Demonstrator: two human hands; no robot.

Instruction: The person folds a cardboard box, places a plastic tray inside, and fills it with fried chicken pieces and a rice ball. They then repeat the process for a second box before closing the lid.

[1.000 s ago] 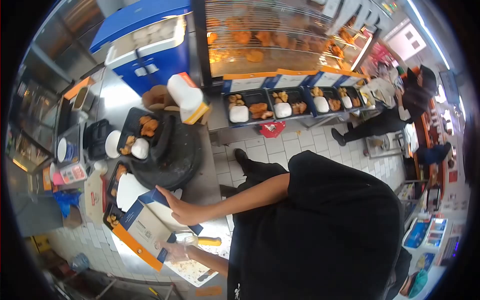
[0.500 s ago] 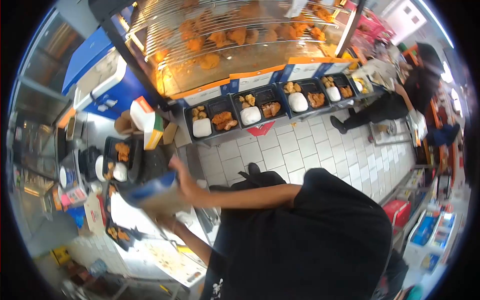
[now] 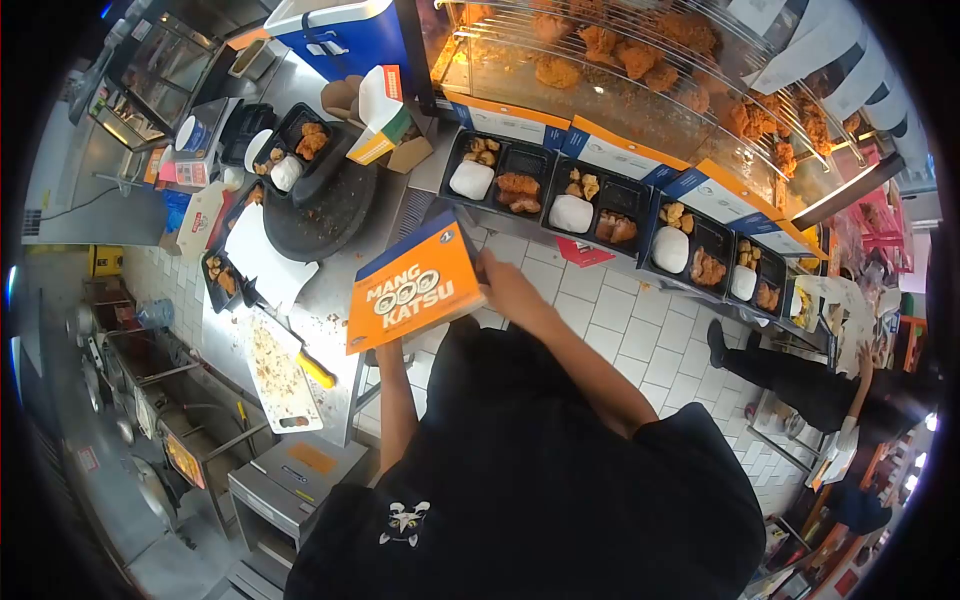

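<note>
I hold an orange cardboard meal box (image 3: 418,290), printed "MANG KATSU" with a dark blue edge, in front of my body. My right hand (image 3: 508,290) grips its right edge. Beneath the near left part of the box is my left hand (image 3: 389,355), its fingers hidden by the cardboard. Beyond the box stands a row of open meal boxes with black trays (image 3: 548,160), each holding a white rice mound (image 3: 473,181), fried chicken (image 3: 518,192) and small fried pieces (image 3: 481,152).
A glass cabinet of fried chicken (image 3: 640,58) rises behind the row. To the left are a round black board (image 3: 325,215), a cutting board with crumbs (image 3: 272,370) and a yellow-handled knife (image 3: 316,370). Another person (image 3: 800,375) stands at the right.
My view has turned, shifting the counter items. The box, blurred over the left counter before, is now nearer my body with its orange printed face showing. Both hands remain at it.
</note>
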